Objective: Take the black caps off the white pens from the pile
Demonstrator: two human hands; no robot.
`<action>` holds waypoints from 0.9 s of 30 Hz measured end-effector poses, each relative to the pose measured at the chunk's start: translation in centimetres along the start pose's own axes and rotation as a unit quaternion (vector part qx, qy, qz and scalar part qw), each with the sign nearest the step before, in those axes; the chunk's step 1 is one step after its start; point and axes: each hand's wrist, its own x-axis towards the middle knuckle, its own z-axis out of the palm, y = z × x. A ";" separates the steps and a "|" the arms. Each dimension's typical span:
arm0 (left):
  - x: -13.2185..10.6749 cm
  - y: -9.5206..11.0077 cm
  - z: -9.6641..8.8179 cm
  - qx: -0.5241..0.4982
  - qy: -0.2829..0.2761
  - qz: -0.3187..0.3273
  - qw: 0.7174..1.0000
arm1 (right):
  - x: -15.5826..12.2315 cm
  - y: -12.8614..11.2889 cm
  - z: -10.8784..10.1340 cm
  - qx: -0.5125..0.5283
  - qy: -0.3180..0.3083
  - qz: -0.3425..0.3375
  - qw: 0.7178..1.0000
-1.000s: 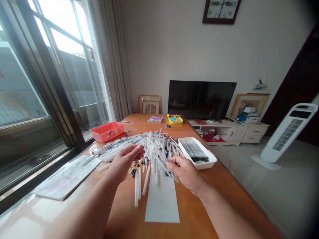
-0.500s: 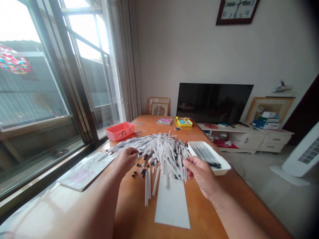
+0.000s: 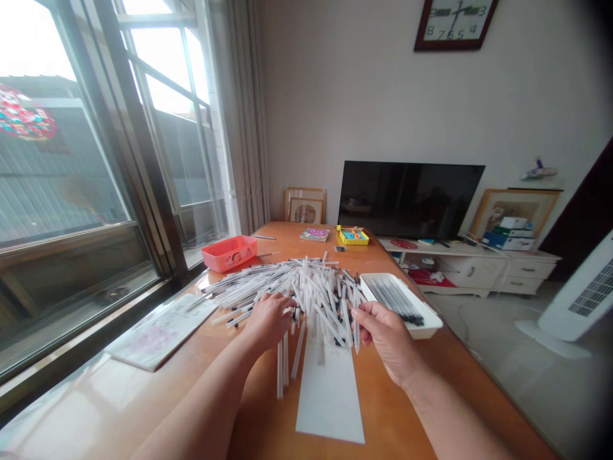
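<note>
A translucent pen barrel stands nearly upright, pinched between the thumb and fingers of my right hand, beside the white tray. My left hand reaches palm down over the near left part of the pile, fingers bent and a little apart; nothing shows in them. It covers most of the small black pen parts there. Ahead spreads a heap of clear pen barrels, with dark pieces mixed in. Several loose barrels lie just right of my left wrist.
A white tray holding black-tipped pens stands at the right edge. A white paper strip lies in front. At left are a booklet and a red plastic box. A yellow box and a colourful book sit farther back.
My left hand has moved right, over the small black parts, and its fingers have loosened from a closed curl. The right hand keeps its barrel in nearly the same place.
</note>
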 end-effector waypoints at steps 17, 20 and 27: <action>0.6 1.3 1.1 0.025 -0.050 0.003 0.998 | 0.1 -0.3 0.1 0.017 0.006 -0.005 1.000; 0.7 0.9 1.4 0.021 -0.022 0.013 0.999 | 0.0 -0.4 0.2 0.022 0.006 -0.007 1.000; 0.8 1.4 0.9 -0.230 0.059 -0.027 0.971 | -0.1 -0.6 0.1 0.041 0.023 -0.006 0.999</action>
